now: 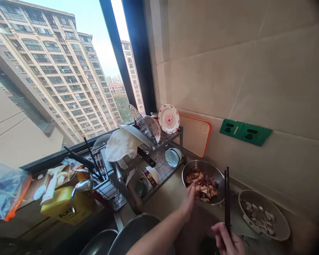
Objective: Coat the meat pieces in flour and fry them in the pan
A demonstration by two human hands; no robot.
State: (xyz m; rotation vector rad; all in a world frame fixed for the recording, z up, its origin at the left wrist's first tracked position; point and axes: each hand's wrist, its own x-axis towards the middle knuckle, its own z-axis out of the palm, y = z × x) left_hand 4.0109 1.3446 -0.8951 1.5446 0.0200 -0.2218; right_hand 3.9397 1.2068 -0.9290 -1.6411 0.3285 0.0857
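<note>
My right hand (227, 241), at the bottom edge, is closed around a pair of dark chopsticks (227, 198) that point upward. My left hand (189, 203) reaches across to the near rim of a metal bowl (220, 174), overlapping it in view. Its fingers are partly hidden and blurred, so whether they grip the rim is unclear. Reddish-brown sliced meat (203, 186) fills much of the bowl. To the right of the chopsticks stands an oval dish (283, 226) with pale pieces of food (260, 216) in it.
A two-tier dish rack (159, 182) with plates, bowls and a white cloth (122, 145) stands by the window. Dark pans (138, 226) lie below my left forearm. A yellow jug (66, 203) is at left. An orange-edged cutting board (194, 132) leans against the wall.
</note>
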